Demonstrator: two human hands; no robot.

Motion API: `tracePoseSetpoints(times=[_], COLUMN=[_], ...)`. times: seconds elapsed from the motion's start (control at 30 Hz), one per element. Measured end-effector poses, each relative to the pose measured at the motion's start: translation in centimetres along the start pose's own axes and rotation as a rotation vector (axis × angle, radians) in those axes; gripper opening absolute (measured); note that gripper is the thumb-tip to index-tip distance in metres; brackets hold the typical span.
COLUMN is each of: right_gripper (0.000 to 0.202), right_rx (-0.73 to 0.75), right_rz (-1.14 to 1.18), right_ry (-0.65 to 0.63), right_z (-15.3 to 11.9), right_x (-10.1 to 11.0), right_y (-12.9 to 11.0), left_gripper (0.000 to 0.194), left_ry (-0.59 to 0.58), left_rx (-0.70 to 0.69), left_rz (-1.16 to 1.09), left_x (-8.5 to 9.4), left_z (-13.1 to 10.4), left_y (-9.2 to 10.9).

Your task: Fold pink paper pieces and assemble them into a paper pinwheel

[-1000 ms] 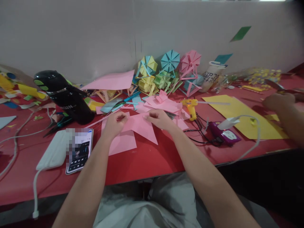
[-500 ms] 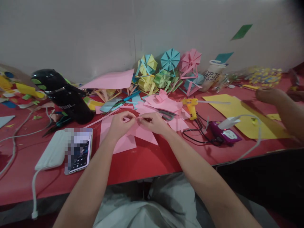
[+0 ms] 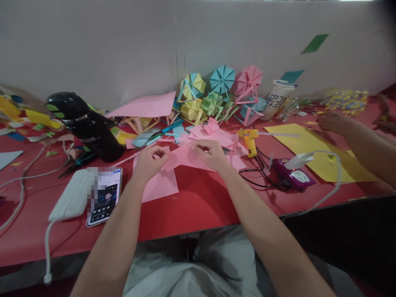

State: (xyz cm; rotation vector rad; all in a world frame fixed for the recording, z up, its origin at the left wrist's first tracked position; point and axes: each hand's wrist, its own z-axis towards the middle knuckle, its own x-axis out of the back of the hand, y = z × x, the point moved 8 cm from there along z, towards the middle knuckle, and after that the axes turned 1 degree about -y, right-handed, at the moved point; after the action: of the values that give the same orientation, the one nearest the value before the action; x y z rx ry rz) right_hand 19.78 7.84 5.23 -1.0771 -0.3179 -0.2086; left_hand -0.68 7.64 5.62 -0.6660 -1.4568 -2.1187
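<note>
Between my hands is a piece of pink paper [image 3: 183, 157], lifted a little above the table. My left hand [image 3: 152, 163] pinches its left end between thumb and forefinger. The fingers of my right hand [image 3: 213, 154] are closed at its upper right part, partly covering it. Under my left hand lies a flat pink sheet [image 3: 161, 186]. Just beyond my right hand sits a heap of pink folded paper [image 3: 213, 131], and the scissors there are mostly hidden.
A yellow glue gun [image 3: 250, 140] and a purple power socket [image 3: 292, 173] with cables lie to the right, near a yellow sheet [image 3: 321, 152]. Left are a black bottle [image 3: 93, 132], a phone [image 3: 107, 198] and a white power bank [image 3: 69, 196]. Folded paper wheels [image 3: 222, 79] line the wall. Another person's hand [image 3: 334, 123] is at right.
My hands have moved apart, my right hand going right and my left slightly left. The pink paper now stretches between them. The other person's hand at right has shifted left.
</note>
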Motion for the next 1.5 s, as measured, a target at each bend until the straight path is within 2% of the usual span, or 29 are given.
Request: tracePoseSetpoints(times=[0.27, 0.47, 0.6, 0.7, 0.83, 0.93, 1.03, 1.13, 1.23, 1.37, 1.5], right_gripper=[0.028, 0.031, 0.03, 0.031, 0.029, 0.027, 0.033, 0.032, 0.027, 0.024, 0.026], right_rx=[0.027, -0.009, 0.002, -0.039, -0.057, -0.142, -0.258, -0.331, -0.328, -0.299, -0.267], right_rz=[-0.014, -0.042, -0.064, -0.031, 0.046, 0.223, 0.334, 0.309, 0.245, 0.149, 0.131], right_ry=[0.087, 0.166, 0.186, 0.167, 0.106, 0.021, -0.082, -0.234, -0.39, -0.456, -0.528], right_z=[0.2, 0.2, 0.4, 0.5, 0.6, 0.6, 0.3, -0.4, -1.0, -1.2, -1.3], right_x=[1.6, 3.5, 4.0, 3.7, 2.7, 1.3, -0.1, -1.5, -2.7, -3.6, -4.5], right_y=[-0.4, -0.6, -0.8, -0.3, 0.2, 1.2, 2.1, 2.3, 2.2, 2.6, 2.2], left_gripper=[0.007, 0.008, 0.011, 0.015, 0.036, 0.041, 0.036, 0.029, 0.029, 0.029, 0.012], left_ry=[0.022, 0.022, 0.014, 0.029, 0.087, 0.084, 0.024, -0.024, -0.134, -0.325, -0.376], left_rx=[0.027, 0.042, 0.048, 0.086, 0.176, 0.201, 0.202, 0.206, 0.236, 0.22, 0.206], left_rz=[0.072, 0.117, 0.034, -0.139, -0.509, -0.602, -0.599, -0.541, -0.535, -0.565, -0.457], left_x=[0.6, 0.7, 0.4, 0.1, -0.1, -0.4, -1.0, -1.4, -2.5, -4.4, -5.1], left_z=[0.1, 0.0, 0.1, 0.3, 0.4, 0.4, 0.3, 0.2, -0.2, -0.9, -1.3], left_y=[-0.4, -1.1, -1.3, -1.5, -2.0, -2.0, -1.7, -1.7, -1.5, -0.3, 0.2])
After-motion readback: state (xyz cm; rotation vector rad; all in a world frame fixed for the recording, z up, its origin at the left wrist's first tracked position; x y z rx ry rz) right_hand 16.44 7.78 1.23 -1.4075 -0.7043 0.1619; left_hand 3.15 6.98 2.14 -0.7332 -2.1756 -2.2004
